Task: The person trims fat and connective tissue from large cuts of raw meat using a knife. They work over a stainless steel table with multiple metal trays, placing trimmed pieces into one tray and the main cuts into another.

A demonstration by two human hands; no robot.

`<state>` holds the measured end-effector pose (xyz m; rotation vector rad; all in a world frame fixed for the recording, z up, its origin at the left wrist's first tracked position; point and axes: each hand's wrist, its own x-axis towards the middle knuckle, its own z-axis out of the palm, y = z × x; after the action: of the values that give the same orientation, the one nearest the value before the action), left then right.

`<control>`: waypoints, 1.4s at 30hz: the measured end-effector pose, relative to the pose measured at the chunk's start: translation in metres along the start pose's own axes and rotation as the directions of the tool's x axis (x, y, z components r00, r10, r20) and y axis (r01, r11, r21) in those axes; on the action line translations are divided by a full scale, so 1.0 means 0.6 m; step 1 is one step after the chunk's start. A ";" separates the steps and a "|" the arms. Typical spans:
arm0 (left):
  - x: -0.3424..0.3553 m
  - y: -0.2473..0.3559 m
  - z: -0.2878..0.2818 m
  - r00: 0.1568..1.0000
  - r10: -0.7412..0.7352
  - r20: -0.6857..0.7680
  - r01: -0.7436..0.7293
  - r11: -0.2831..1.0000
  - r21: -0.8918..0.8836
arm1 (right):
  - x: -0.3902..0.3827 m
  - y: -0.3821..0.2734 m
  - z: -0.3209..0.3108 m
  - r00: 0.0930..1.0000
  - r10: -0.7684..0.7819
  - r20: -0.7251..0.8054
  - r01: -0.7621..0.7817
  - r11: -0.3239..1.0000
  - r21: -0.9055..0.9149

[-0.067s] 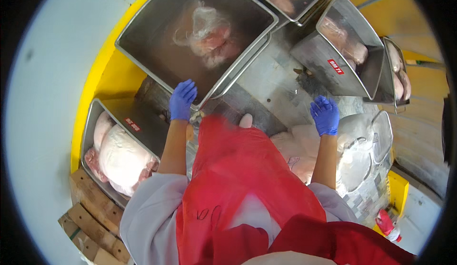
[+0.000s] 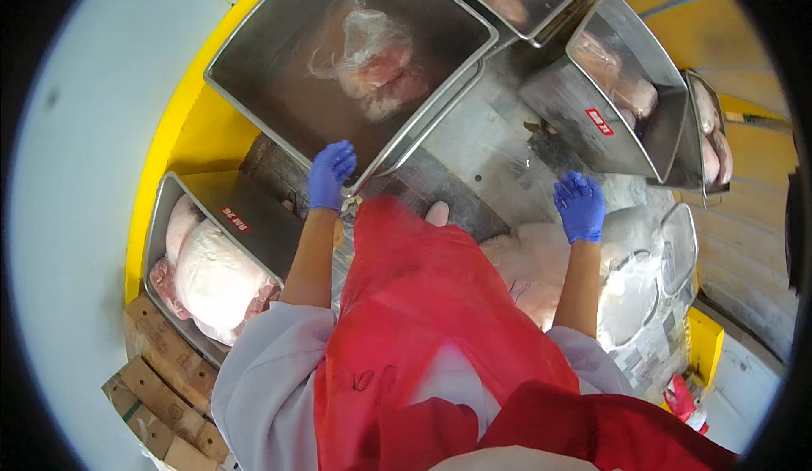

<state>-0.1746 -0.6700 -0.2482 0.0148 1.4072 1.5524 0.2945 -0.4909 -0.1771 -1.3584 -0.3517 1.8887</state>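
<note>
My left hand [image 2: 331, 174], in a blue glove, is beside the near rim of a large steel bin [image 2: 254, 57], its fingers loosely bent; whether it touches the rim I cannot tell. The bin holds murky liquid with pink meat [image 2: 381, 73] and clear plastic [image 2: 364, 31] in it. My right hand [image 2: 578, 205], also gloved, hangs open with curled fingers, nearest a pale, shiny mass [image 2: 628, 234] that looks like bagged meat, lower down. I see nothing in either hand. A red apron [image 2: 440, 302] covers my front, with a white boot tip [image 2: 437, 213] beyond it.
More steel bins of pale meat stand at the left [image 2: 199, 183], top [image 2: 533, 27] and right [image 2: 634, 154]. Flattened cardboard [image 2: 161, 361] lies at lower left. A yellow barrier [image 2: 178, 107] curves along the pale wall [image 2: 76, 175]. A red-and-white object [image 2: 681, 399] is at lower right.
My left hand has moved very slightly up and to the right. My right hand and the bins look nearly the same, with a slight shift of the view.
</note>
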 end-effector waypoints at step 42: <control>0.729 -0.353 0.107 0.905 0.401 -0.143 -0.020 0.376 0.926 | 0.157 -0.118 -0.015 0.767 0.182 -0.615 -0.254 0.967 -0.030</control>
<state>-0.2214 -0.3762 -0.6374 0.6638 2.5134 0.7487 0.3192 -0.3780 -0.2019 -2.0696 0.0384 1.4984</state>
